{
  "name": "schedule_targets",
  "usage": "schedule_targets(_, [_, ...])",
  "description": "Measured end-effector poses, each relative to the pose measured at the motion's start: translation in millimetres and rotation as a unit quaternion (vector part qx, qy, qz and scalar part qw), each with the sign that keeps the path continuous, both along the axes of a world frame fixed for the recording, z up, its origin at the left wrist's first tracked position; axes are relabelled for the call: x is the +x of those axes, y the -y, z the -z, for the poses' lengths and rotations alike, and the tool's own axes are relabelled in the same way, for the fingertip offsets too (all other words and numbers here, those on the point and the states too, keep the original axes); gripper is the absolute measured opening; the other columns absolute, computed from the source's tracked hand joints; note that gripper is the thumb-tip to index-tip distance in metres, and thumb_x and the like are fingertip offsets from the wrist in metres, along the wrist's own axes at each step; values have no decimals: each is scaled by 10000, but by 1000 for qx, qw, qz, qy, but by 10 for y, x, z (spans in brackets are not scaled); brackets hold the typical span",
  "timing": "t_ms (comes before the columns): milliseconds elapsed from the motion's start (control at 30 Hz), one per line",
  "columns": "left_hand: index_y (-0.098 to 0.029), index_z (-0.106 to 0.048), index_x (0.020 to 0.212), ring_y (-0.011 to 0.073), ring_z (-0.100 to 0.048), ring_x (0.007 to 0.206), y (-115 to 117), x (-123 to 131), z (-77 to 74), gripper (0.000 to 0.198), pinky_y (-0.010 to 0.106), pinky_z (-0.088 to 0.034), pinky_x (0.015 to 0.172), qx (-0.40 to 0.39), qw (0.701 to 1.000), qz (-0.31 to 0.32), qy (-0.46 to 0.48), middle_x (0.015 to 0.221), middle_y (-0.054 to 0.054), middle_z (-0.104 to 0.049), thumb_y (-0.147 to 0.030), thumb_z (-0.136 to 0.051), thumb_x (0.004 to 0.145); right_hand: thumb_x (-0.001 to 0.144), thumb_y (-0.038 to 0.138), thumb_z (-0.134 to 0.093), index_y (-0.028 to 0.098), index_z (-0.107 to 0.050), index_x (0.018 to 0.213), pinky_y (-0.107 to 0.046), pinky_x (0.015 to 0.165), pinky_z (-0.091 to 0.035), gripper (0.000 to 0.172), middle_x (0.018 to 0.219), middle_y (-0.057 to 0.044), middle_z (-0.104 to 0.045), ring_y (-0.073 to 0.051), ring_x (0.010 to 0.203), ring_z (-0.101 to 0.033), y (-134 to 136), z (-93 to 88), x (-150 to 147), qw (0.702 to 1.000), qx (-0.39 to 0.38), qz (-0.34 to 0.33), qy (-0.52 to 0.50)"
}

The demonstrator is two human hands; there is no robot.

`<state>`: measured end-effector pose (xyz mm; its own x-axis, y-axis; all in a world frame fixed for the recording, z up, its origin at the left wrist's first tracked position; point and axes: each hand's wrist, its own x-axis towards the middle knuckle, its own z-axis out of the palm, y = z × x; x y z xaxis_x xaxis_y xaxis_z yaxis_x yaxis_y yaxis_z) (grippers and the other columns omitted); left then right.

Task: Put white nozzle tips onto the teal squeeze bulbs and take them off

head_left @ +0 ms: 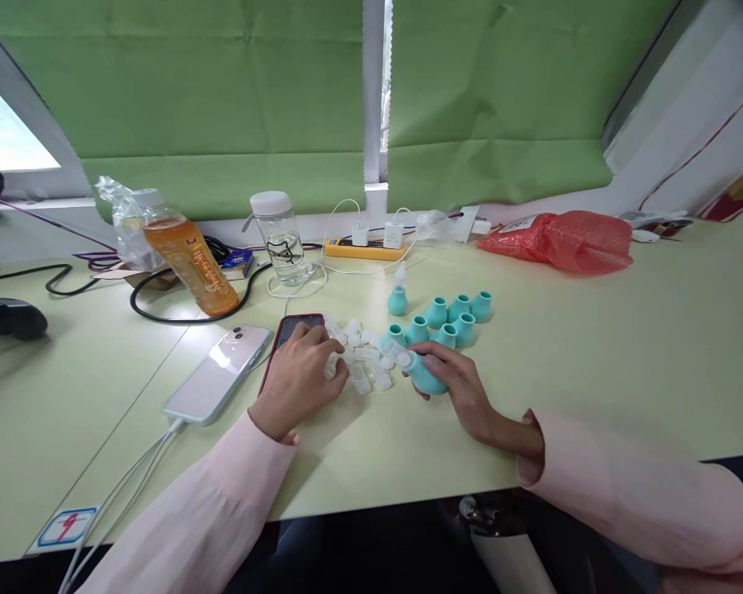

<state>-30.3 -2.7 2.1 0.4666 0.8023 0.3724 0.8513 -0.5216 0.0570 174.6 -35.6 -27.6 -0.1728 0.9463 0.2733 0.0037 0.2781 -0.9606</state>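
My right hand [461, 379] is wrapped round a teal squeeze bulb [429, 375], tilted with its neck to the upper left. At the neck sits a translucent white piece [404, 358]; whether it is seated inside cannot be told. My left hand [306, 371] hovers over the edge of a pile of clear plastic nozzle pieces [362, 375], thumb and forefinger bent with a gap between them. Partly under that hand lies a red-edged phone [285, 334]. Several teal bulbs [437, 312] stand open-mouthed behind my right hand. One bulb [397, 302] carries a clear nozzle on top.
A white phone [218, 375] on a charging cable lies to the left. Behind it stand an orange drink bottle [191, 264] and a clear water bottle [285, 243]. A yellow power strip [364, 250] and a red plastic bag [560, 241] are at the back.
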Motion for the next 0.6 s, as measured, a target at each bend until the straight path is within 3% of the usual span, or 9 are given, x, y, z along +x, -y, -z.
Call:
schedule_targets(100, [-164,-633,827,237,-469,778,31,32,46,239,357,-406,651,-17,998,15,-56,783,89,-554,-318,-517,685,799,361,-414,194,-537,873,-225,459,-401,221,704,-8,-514,-93,520,-441,2,-4,-3,1000,-2,0,2])
schedule_targets(267, [-165,-619,830,254,-473,802,33,69,135,208,352,-386,620,-26,993,26,-115,780,99,-563,-287,-495,716,795,359,-412,189,-533,874,-218,457,-405,223,715,-8,-518,-89,520,-440,6,-7,-5,1000,-4,4,13])
schedule_targets(600, [-185,-542,999,224,-487,888,-6,84,194,260,347,-411,729,-43,993,66,-89,889,76,-567,-183,-475,747,801,355,-416,190,-527,874,-233,486,-397,212,703,-5,-509,-94,527,-435,3,-5,-4,1000,5,12,8])
